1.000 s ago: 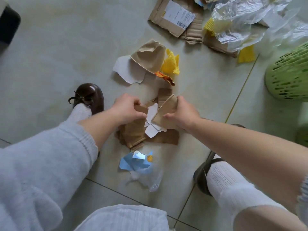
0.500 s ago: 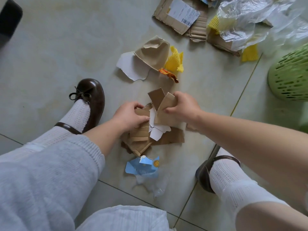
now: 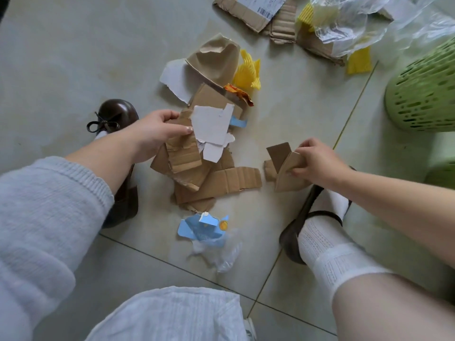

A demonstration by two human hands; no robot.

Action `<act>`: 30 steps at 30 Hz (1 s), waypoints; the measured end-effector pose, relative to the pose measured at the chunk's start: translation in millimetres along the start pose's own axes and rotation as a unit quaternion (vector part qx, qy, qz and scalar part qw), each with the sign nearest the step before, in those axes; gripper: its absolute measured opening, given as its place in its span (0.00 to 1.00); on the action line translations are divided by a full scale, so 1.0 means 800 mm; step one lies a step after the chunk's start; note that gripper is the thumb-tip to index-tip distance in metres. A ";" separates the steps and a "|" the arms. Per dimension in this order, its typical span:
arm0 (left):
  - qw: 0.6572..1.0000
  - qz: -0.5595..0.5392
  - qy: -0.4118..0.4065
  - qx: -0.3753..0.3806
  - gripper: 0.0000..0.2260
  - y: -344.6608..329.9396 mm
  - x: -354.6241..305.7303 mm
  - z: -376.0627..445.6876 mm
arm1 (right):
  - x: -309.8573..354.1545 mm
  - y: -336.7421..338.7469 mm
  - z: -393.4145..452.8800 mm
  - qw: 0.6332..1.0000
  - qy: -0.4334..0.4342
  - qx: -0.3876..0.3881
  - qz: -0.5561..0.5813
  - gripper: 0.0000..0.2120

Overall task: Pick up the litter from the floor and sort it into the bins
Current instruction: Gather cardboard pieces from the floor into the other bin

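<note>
The left hand [image 3: 157, 134] holds a bunch of torn cardboard pieces [image 3: 187, 156], with its thumb on top next to a white card scrap [image 3: 213, 129]. The bottom of the bunch hangs down to a long cardboard strip [image 3: 221, 183]; I cannot tell if that strip lies on the floor [image 3: 61, 57] or hangs with the rest.

The right hand [image 3: 317, 163] pinches a folded cardboard bit [image 3: 285, 166] with bent fingers. It is apart from the left bunch, with bare floor between them.

Behind the bunch lie a crumpled brown paper [image 3: 216, 60], a torn white paper [image 3: 174, 77], yellow foam net [image 3: 248, 70] and an orange wrapper [image 3: 238, 93]. They touch each other in one small heap.

Nearer the person lie a blue torn paper [image 3: 197, 228] and a clear plastic bit [image 3: 221, 254], touching each other.

At the top edge there is a flat box with a label [image 3: 251, 8] and a big clear plastic sheet [image 3: 357, 20] over more cardboard.

A green bin [image 3: 423, 94] with holes is at the right edge, well apart from both hands. A second green thing [image 3: 443, 173] shows just below it, cut off by the edge.

A brown shoe [image 3: 118, 114] is by the left arm. The other shoe [image 3: 293, 232] is under the right arm. The far left floor is wide open.
</note>
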State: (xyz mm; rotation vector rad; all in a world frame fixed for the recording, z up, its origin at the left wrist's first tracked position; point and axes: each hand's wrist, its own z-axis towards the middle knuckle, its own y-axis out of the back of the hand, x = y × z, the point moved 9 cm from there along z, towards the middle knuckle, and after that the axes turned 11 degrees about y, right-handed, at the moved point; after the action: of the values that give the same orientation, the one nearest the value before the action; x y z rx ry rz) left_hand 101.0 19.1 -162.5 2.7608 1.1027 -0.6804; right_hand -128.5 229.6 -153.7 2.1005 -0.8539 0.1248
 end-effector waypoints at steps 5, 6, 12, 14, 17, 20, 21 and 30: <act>0.996 -0.083 -0.011 -0.037 0.07 0.018 0.003 0.004 | 0.014 -0.011 0.007 0.996 0.030 0.028 -0.077 0.15; 0.994 -0.099 -0.014 -0.040 0.07 0.021 0.003 0.004 | 0.017 -0.011 0.008 0.995 0.037 0.041 -0.078 0.15; 0.992 -0.119 -0.035 -0.039 0.07 0.039 -0.016 0.002 | 0.034 0.026 0.016 0.996 0.071 0.049 -0.031 0.14; 0.991 -0.123 -0.043 -0.043 0.07 0.044 -0.023 0.001 | 0.054 0.039 0.020 0.996 0.083 0.032 -0.003 0.16; 0.987 -0.140 -0.053 -0.053 0.07 0.049 -0.027 0.000 | 0.114 0.023 0.030 0.986 0.159 0.046 -0.028 0.20; 0.983 -0.155 -0.058 -0.076 0.09 0.049 -0.027 -0.001 | 0.167 -0.027 0.036 0.966 0.223 0.097 -0.087 0.23; 0.983 -0.155 -0.058 -0.083 0.10 0.048 -0.027 -0.002 | 0.177 -0.041 0.037 0.962 0.227 0.102 -0.114 0.22; 0.979 -0.163 -0.041 -0.115 0.17 0.050 -0.023 -0.003 | 0.193 -0.063 0.047 0.944 0.239 0.044 -0.225 0.24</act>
State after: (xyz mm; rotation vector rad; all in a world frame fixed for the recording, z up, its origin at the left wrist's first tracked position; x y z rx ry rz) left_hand 116.9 -21.3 -155.5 2.3639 1.5263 -0.6431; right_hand 12.4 140.7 -153.9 2.1587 -0.0742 0.4127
